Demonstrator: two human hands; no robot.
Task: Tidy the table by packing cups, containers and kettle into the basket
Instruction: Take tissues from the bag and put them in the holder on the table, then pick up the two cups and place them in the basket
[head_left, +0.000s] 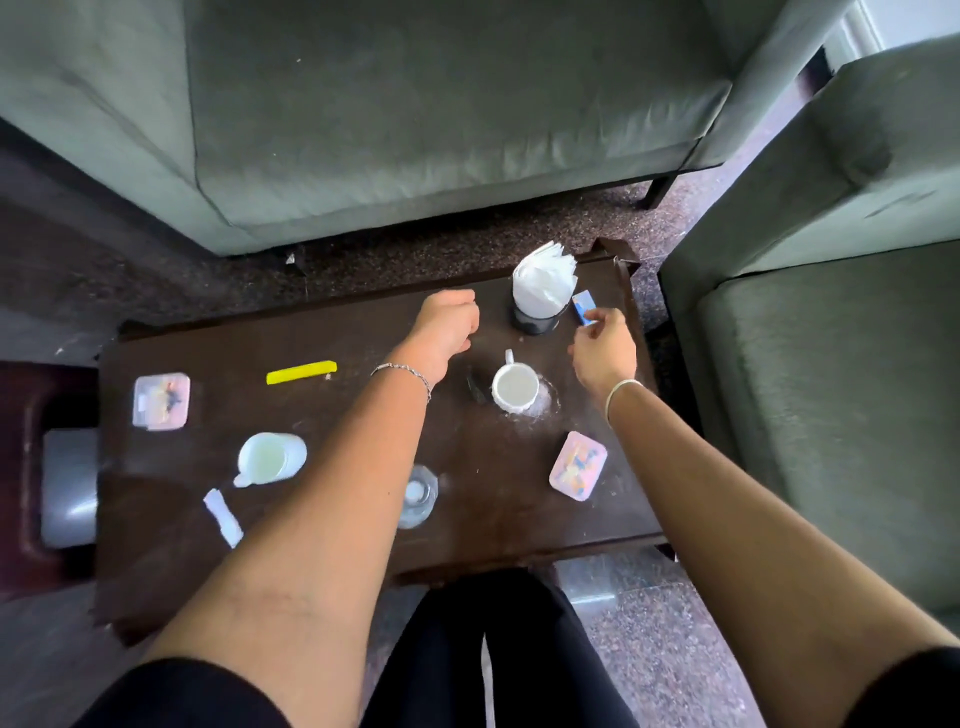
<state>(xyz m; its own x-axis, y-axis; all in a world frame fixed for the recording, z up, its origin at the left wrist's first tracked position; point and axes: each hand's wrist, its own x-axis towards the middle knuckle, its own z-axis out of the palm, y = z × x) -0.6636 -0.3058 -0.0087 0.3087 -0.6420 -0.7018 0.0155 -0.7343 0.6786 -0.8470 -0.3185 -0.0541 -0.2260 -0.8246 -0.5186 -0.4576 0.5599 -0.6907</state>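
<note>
On the dark wooden table (363, 519) stand a white mug (514, 387), a clear glass (418, 493) and a pale green cup (270, 460) with a handle. One pink lidded container (161, 400) lies at the far left, another pink lidded container (577, 465) at the right. My left hand (449, 322) hovers over the table's far edge, its fingers curled with nothing seen in them. My right hand (602, 348) pinches the near end of a small blue box (583, 304) beside the napkin holder (540, 291). No basket or kettle can be made out.
A yellow strip (301, 371), a white wrapper (223, 517) and a small dark object (475, 389) lie on the table. White powder rings the mug. Grey sofas (441, 104) stand beyond and to the right. A dark red piece with a grey item (67, 488) sits left.
</note>
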